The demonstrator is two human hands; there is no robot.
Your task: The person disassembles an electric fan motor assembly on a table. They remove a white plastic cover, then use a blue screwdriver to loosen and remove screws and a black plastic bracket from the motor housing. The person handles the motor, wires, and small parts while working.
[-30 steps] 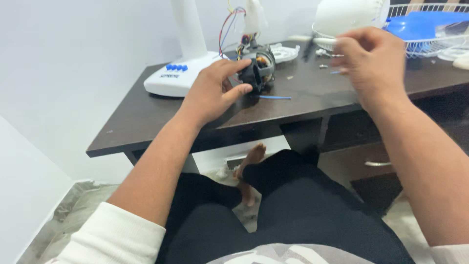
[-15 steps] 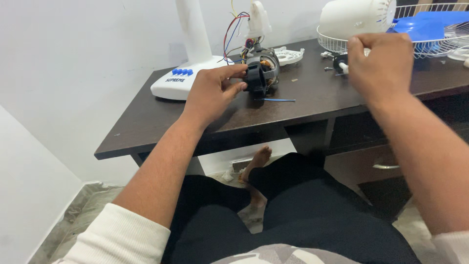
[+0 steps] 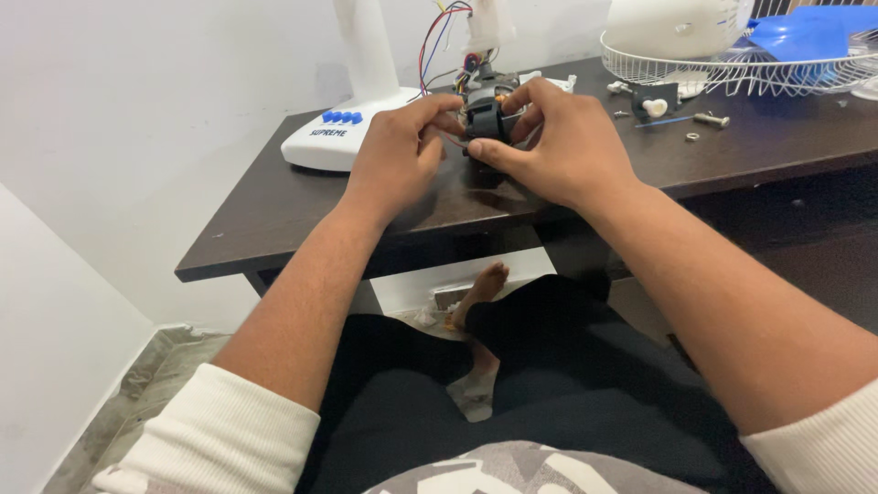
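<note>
A small black fan motor (image 3: 482, 114) with copper windings stands on the dark wooden table (image 3: 274, 206), coloured wires (image 3: 437, 41) running up from it to the white fan stand. My left hand (image 3: 395, 155) grips the motor's left side with thumb and fingers. My right hand (image 3: 553, 146) grips its right side and front, thumb low, fingers over the top. Most of the motor is hidden between both hands.
A white fan base (image 3: 343, 137) with blue buttons sits at the back left. A wire fan guard (image 3: 759, 69) holding a white housing (image 3: 677, 26) and a blue blade (image 3: 809, 32) lies back right. Screws (image 3: 709, 119) and a small black part (image 3: 654, 99) lie near it.
My right hand has come down from near the wire guard and closed on the motor's right side. The left hand kept its hold on the motor. The view shifted slightly.
</note>
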